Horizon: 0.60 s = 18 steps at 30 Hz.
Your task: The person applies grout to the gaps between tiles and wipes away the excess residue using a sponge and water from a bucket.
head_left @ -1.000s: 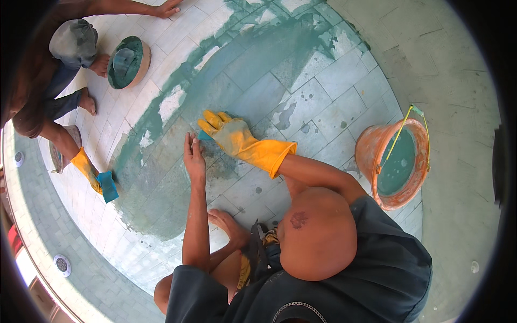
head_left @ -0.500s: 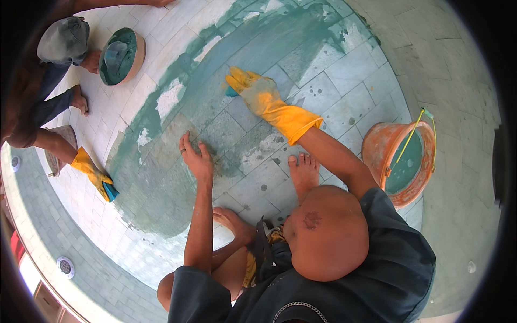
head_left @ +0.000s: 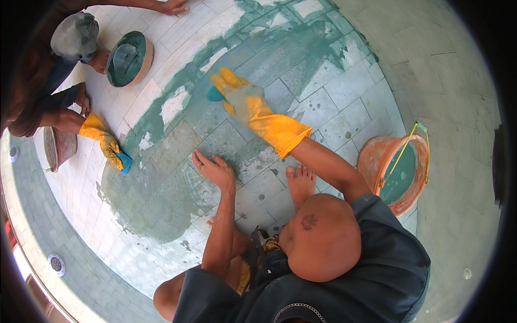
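1. Pale tiled floor (head_left: 344, 97) curved round me, smeared with green grout (head_left: 161, 199).
2. Right hand (head_left: 245, 102), in a yellow glove, pressed flat on a teal sponge (head_left: 215, 95), far out ahead.
3. Left hand (head_left: 214, 169) lay bare, fingers spread, bracing.
4. Best was long, even, firm strokes.
5. Sponge looked small, mostly hidden.
6. Orange bucket (head_left: 377, 161) sat right.

Matt rubber glove (head_left: 253, 110), wet tiles (head_left: 344, 107)

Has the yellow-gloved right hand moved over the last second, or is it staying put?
Yes. The gloved right hand with its blue sponge has swept up and away across the green-smeared tiles, farther from the bare left hand, which stays planted.
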{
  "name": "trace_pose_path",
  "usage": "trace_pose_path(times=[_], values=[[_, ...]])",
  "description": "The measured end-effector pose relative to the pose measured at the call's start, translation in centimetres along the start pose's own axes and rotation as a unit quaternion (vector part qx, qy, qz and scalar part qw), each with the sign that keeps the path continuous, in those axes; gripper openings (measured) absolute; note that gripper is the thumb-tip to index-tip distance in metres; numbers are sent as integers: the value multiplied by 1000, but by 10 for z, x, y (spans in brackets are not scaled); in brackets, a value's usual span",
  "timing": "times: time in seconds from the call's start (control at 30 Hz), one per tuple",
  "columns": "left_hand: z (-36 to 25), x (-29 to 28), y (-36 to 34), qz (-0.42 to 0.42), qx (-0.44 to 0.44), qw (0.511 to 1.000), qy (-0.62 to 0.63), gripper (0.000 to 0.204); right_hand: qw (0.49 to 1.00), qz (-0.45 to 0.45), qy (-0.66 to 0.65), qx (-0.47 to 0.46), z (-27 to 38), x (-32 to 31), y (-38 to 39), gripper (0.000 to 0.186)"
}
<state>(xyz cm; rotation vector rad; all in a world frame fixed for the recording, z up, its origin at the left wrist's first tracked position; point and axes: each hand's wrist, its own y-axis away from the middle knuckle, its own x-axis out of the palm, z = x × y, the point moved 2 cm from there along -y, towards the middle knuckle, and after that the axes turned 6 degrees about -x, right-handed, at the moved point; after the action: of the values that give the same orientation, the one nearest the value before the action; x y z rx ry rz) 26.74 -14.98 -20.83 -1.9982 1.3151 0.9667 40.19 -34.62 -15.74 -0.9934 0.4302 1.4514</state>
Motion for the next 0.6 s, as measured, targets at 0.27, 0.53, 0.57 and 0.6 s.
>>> trace_pose_path(times=[0.27,0.53,0.57,0.6], values=[[12,-1,41,-31,-127,991,-8,69,967,190,59,-157,66,99,12,59],[-2,-6,26,19,-40,997,-63,68,990,-26,124,-64,-73,51,-62,57],[-3,-5,24,18,-35,997,-68,66,986,-67,145,-55,-96,33,-71,57],[-4,-3,21,17,-30,997,-72,65,979,-108,167,-45,-120,13,-78,57]])
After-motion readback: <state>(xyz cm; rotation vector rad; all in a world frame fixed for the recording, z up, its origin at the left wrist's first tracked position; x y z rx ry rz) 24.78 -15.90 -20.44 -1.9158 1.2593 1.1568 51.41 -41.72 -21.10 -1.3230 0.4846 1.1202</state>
